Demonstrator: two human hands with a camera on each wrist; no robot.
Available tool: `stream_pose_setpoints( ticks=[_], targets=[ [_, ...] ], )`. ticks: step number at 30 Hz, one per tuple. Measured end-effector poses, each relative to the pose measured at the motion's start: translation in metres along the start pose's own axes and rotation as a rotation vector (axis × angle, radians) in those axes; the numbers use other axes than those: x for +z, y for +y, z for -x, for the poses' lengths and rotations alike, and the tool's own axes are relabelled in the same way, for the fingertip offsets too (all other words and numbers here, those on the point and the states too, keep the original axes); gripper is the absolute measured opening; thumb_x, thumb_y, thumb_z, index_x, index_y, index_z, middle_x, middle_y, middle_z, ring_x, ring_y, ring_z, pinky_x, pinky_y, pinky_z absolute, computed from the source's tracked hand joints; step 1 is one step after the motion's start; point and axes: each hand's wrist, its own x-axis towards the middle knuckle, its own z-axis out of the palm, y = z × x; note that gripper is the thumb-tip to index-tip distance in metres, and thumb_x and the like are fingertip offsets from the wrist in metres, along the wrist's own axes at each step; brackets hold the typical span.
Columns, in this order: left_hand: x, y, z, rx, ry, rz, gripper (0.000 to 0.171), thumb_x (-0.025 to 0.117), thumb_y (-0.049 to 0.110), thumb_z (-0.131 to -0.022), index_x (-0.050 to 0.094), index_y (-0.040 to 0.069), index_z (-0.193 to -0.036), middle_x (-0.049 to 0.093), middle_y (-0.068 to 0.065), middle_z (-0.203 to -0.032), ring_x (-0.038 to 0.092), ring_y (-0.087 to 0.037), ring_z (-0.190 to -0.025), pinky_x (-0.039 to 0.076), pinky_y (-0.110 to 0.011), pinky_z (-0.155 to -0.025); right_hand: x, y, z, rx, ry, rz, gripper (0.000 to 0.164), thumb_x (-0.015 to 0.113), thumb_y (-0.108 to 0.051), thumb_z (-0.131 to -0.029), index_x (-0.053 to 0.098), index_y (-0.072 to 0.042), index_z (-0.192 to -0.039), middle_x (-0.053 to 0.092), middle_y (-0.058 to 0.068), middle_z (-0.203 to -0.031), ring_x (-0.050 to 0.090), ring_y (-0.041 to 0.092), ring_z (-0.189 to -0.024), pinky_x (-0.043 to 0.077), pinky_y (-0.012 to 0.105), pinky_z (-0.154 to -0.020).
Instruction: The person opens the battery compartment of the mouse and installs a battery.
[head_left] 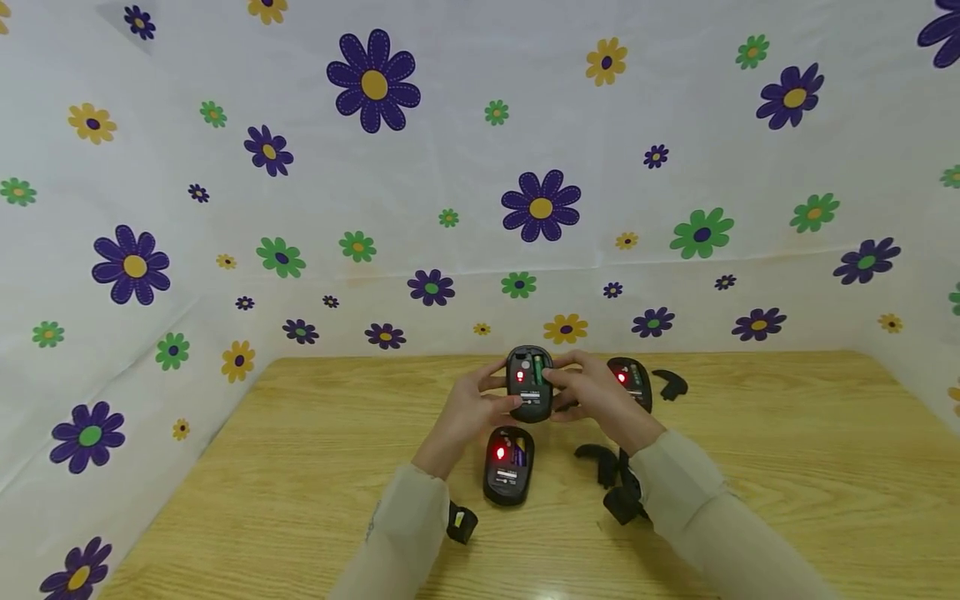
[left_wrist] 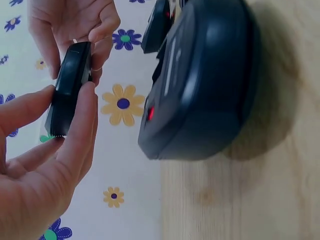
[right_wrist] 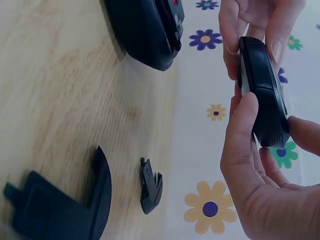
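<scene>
Both hands hold up a black computer mouse (head_left: 531,410), its underside turned to the head camera. A red light glows on it, and a green battery (head_left: 537,367) lies in its uncovered compartment. My left hand (head_left: 474,410) grips the mouse by its left side, thumb on the underside. From the right, my right hand (head_left: 600,395) grips the opposite edge, a fingertip right at the battery. In the right wrist view, the right hand's thumb and fingers (right_wrist: 241,117) close on the mouse's edges.
A second upturned mouse (head_left: 508,487) with a battery and red light lies below the hands. A third (head_left: 634,385) lies behind the right hand, partly covered by it. Curved black covers (head_left: 672,384) lie on the wooden table (head_left: 322,442). Flowered cloth (head_left: 442,167) hangs behind.
</scene>
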Motion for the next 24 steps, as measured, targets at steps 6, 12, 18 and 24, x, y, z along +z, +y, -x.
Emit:
stream_pose_setpoints(
  ticks=[6, 12, 18, 24],
  targets=[
    [-0.006, -0.001, -0.010, -0.027, 0.009, -0.015, 0.070, 0.062, -0.012, -0.089, 0.039, 0.000, -0.154, 0.053, -0.030, -0.139, 0.069, -0.038, -0.105, 0.059, -0.047, -0.090, 0.003, 0.001, -0.013, 0.032, 0.033, -0.010, 0.040, 0.055, -0.014, -0.105, 0.047, 0.007, -0.138, 0.065, 0.021, -0.109, 0.068, 0.020, -0.075, 0.064, 0.035, -0.068],
    [-0.012, -0.004, -0.019, -0.041, 0.039, -0.044, 0.068, 0.062, -0.015, -0.087, 0.043, -0.002, -0.151, 0.054, -0.030, -0.137, 0.069, -0.040, -0.102, 0.061, -0.046, -0.087, 0.010, 0.004, -0.024, 0.047, 0.073, -0.043, 0.036, 0.054, -0.004, -0.101, 0.050, 0.009, -0.135, 0.064, 0.023, -0.109, 0.068, 0.021, -0.074, 0.065, 0.037, -0.069],
    [-0.018, -0.013, -0.026, -0.087, 0.072, -0.054, 0.067, 0.063, -0.018, -0.087, 0.046, -0.001, -0.149, 0.056, -0.028, -0.133, 0.070, -0.037, -0.101, 0.061, -0.047, -0.085, 0.018, 0.013, -0.031, 0.068, 0.146, -0.038, 0.028, 0.059, -0.004, -0.101, 0.057, 0.009, -0.126, 0.061, 0.023, -0.116, 0.069, 0.023, -0.079, 0.064, 0.034, -0.071],
    [-0.021, -0.019, -0.031, -0.103, 0.095, -0.088, 0.064, 0.066, -0.017, -0.086, 0.048, -0.003, -0.147, 0.059, -0.027, -0.123, 0.070, -0.033, -0.095, 0.063, -0.042, -0.079, 0.023, 0.016, -0.038, 0.119, 0.145, -0.025, 0.029, 0.058, -0.005, -0.101, 0.058, 0.008, -0.127, 0.059, 0.025, -0.125, 0.067, 0.034, -0.099, 0.061, 0.042, -0.087]
  ],
)
